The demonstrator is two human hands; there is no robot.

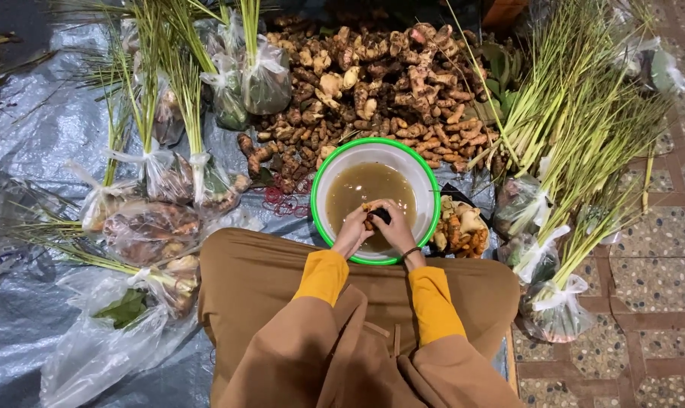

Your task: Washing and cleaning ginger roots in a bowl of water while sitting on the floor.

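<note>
A seated person is seen from above, with both hands brought together over a white basin with a green rim that is filled with cloudy brown water. A small piece of root is held between the two hands, just above the water near the basin's near edge. The left hand is closed on the root from the left side, its fingertips curled around the orange-brown piece. The right hand is closed from the right side, its fingers bent over a small dark object that is pressed against the root; what this object is cannot be told. The root is thus enclosed between the fingertips of both hands, with only its upper part exposed. A dark band is worn on the right wrist, and yellow sleeves are seen below both hands.

Beyond the basin, a large heap of knobbly roots is spread on a grey plastic sheet. A smaller pile of cleaned, paler roots lies just beside the basin on the right. Bundles of lemongrass stalks are laid to the right, and clear bags of mixed roots and stalks are set to the left. Red rubber bands lie on the sheet just left of the basin.
</note>
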